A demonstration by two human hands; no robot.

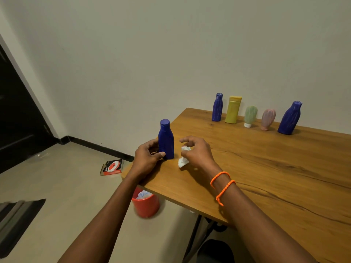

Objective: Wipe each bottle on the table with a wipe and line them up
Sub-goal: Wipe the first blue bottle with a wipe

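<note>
A dark blue bottle (pixel 166 141) stands upright near the left edge of the wooden table (pixel 275 168). My left hand (pixel 148 155) grips its lower body, thumb across the front. Just right of it, my right hand (pixel 197 152) holds a crumpled white wipe (pixel 183 158) against the tabletop. Along the far edge by the wall stands a row: a slim blue bottle (pixel 217 107), a yellow bottle (pixel 233 109), a pale green bottle (pixel 250 116) on its white cap, a pink bottle (pixel 267 119) on its cap, and a wider blue bottle (pixel 289 118).
Under the table's left edge sits a red bin (pixel 146 205) with crumpled white wipes in it. A red and white box (pixel 112 167) lies on the floor near the wall. A dark door (pixel 17 118) is at the left.
</note>
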